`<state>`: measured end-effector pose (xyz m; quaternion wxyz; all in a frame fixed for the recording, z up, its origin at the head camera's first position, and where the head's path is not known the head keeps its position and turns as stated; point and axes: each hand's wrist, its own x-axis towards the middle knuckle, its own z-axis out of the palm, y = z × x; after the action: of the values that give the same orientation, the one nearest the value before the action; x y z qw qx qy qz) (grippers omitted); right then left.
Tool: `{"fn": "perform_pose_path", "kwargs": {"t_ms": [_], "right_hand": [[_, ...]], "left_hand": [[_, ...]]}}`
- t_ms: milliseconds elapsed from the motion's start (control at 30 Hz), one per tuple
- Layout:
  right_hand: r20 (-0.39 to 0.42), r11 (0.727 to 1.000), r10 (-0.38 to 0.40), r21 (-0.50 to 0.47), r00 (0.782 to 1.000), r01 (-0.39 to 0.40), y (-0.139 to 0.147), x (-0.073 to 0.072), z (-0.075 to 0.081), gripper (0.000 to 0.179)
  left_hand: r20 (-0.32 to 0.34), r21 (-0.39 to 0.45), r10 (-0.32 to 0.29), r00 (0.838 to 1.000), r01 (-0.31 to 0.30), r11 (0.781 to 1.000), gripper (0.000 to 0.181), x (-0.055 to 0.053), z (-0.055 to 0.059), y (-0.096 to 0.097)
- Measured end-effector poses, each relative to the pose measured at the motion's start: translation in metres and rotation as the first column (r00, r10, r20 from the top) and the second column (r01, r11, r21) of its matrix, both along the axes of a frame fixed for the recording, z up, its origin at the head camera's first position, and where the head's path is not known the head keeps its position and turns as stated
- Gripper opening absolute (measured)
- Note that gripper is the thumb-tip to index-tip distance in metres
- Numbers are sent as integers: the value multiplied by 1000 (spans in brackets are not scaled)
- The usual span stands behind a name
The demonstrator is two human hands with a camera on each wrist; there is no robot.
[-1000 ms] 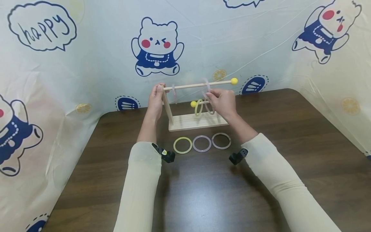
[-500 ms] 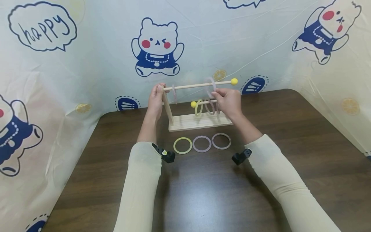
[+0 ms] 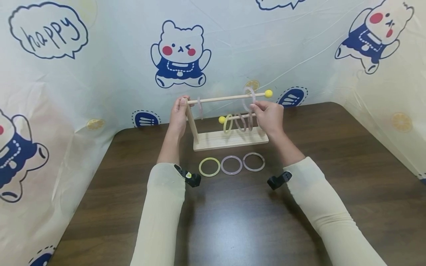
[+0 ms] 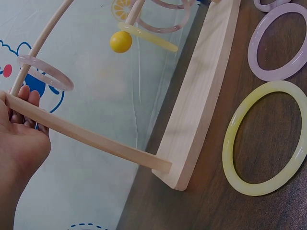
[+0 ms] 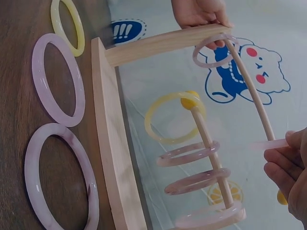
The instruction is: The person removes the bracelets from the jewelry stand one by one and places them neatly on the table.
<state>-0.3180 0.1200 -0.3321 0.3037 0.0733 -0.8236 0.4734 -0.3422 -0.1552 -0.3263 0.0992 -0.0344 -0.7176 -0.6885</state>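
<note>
A pale lilac bangle point(image 3: 249, 99) encircles the upper rod point(image 3: 223, 98) of a wooden stand, close to the rod's yellow end ball point(image 3: 268, 94). My right hand point(image 3: 271, 115) pinches this bangle at its lower right edge. At the rod's other end, my left hand point(image 3: 178, 115) grips the top of the stand's upright post point(image 3: 193, 123). Beside that post hangs another pale bangle point(image 4: 45, 73). The lower rod point(image 5: 211, 153) carries a yellow bangle point(image 3: 227, 123) by its ball and several pinkish bangles point(image 5: 196, 181) further along; in the head view my right hand hides part of it.
In front of the stand's base point(image 3: 229, 139) lie a yellow bangle point(image 3: 201, 167), a lilac bangle point(image 3: 232, 174) and a greyish marbled bangle point(image 3: 254, 170) in a row on the brown table point(image 3: 229, 221). Behind the table hangs a printed cloth point(image 3: 266, 44).
My right hand has slid the pale lilac bangle rightward along the upper rod, toward the yellow ball. More of the lower rod's bangles now shows. My left hand has stayed on the post.
</note>
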Motion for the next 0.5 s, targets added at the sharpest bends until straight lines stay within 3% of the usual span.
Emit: {"fn": "perform_pose_path", "kwargs": {"t_ms": [167, 500], "right_hand": [[19, 999, -28, -28, 999, 28, 4, 0, -1, 19], [-20, 998, -59, -36, 998, 58, 13, -1, -3, 17]], "left_hand": [[0, -5, 3, 1000, -3, 1000, 43, 0, -1, 0], [-1, -10, 1, 1000, -1, 1000, 40, 0, 0, 1]]}}
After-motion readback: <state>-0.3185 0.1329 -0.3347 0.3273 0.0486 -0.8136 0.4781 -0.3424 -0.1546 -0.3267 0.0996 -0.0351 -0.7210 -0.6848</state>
